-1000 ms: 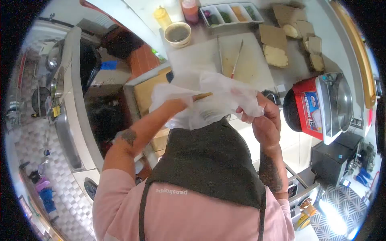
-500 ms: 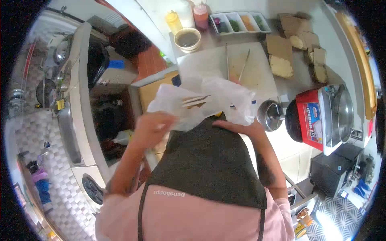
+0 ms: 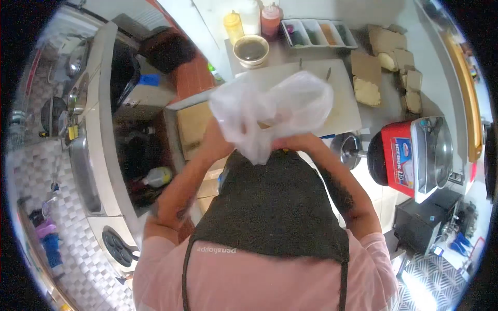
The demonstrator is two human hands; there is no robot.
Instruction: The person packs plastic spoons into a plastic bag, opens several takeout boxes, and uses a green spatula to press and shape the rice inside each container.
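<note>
A thin white plastic bag (image 3: 306, 101) is bunched up in front of my chest, above the near side of the cutting board. My left hand (image 3: 220, 141) grips it from the left, with the fingers mostly behind the plastic. On the other side my right hand (image 3: 296, 142) has hold of the bag near its lower right, its fingers partly covered. Two puffed lobes of the bag stand up, and a gathered tip hangs down between my wrists. What is inside the bag does not show clearly.
A white cutting board (image 3: 340, 98) lies beyond the bag. Past it are a bowl of dark sauce (image 3: 251, 50), squeeze bottles (image 3: 233, 26) and a divided tray (image 3: 319, 33). Open cardboard boxes (image 3: 367, 90) and a red cooler (image 3: 391, 155) stand to the right.
My hands have drawn closer together, and the bag has gone from spread sideways to gathered with its lobes upright. The pale utensils seen at the bag before are hidden now.
</note>
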